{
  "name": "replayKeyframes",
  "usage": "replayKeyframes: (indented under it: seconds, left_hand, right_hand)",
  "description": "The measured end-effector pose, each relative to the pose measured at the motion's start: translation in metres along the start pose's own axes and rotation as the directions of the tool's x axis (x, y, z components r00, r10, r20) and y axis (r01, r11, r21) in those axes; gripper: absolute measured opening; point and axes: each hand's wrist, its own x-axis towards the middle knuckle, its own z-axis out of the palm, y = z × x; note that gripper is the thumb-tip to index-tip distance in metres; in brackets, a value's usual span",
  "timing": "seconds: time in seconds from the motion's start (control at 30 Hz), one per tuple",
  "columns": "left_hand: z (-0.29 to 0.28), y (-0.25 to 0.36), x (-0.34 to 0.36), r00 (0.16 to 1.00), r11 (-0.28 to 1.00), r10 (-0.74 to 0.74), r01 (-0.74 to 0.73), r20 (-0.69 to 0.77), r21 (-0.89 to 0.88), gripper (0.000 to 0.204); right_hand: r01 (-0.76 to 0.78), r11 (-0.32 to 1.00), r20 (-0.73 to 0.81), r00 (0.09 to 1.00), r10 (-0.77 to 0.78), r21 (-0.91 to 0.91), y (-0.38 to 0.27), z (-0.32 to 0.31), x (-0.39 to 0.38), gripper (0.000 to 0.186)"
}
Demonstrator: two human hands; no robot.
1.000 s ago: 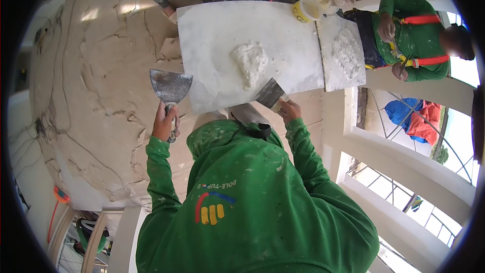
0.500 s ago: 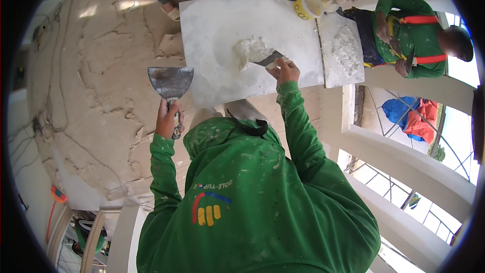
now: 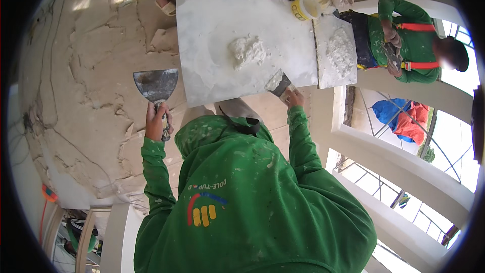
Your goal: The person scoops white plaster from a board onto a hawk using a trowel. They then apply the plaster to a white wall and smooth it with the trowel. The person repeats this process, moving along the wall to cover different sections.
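My left hand (image 3: 157, 121) is closed round the handle of a wide putty knife (image 3: 155, 85), its broad, stained metal blade pointing away from me, left of the white board (image 3: 202, 30). In my right hand (image 3: 294, 96) is a smaller putty knife (image 3: 280, 87), held over the board's near right edge. White putty (image 3: 274, 79) clings to that blade. A mound of thick white putty (image 3: 247, 51) lies near the middle of the board, apart from both blades.
A second board (image 3: 319, 53) with a putty heap (image 3: 340, 50) adjoins on the right. Two tubs, one yellow-and-white (image 3: 305, 7), stand at the back. A co-worker in green (image 3: 414, 40) is at the right. Paper-like brown covering (image 3: 96, 86) on the left floor is wrinkled and torn.
My right hand has drawn its knife back from the mound toward the board's near right edge, carrying putty on the blade. The left hand with its wide knife has shifted slightly left.
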Motion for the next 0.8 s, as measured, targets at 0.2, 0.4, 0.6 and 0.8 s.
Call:
replayKeyframes:
  seconds: [0.2,0.4,0.6,0.8]
  left_hand:
    - [0.011,0.017,0.003,0.998,0.998,0.013,-0.017,0.067,0.061,0.027]
    - [0.018,0.022,-0.001,0.998,0.998,0.034,-0.037,0.051,0.057,0.026]
    - [0.026,0.011,-0.013,0.999,0.999,0.048,-0.048,-0.022,-0.003,0.022]
    - [0.032,-0.003,-0.017,0.984,0.999,0.042,-0.036,-0.172,0.037,0.023]
  right_hand:
    - [0.335,0.897,0.077,0.942,-0.327,-0.288,-0.072,0.114,0.043,0.029]
    - [0.762,0.265,0.501,0.604,-0.619,-0.591,-0.177,0.180,-0.061,0.026]
    - [0.621,0.550,0.301,0.769,-0.563,-0.559,-0.173,0.093,-0.006,0.030]
    - [0.126,0.953,0.023,0.992,-0.124,-0.274,-0.079,0.000,0.121,0.033]
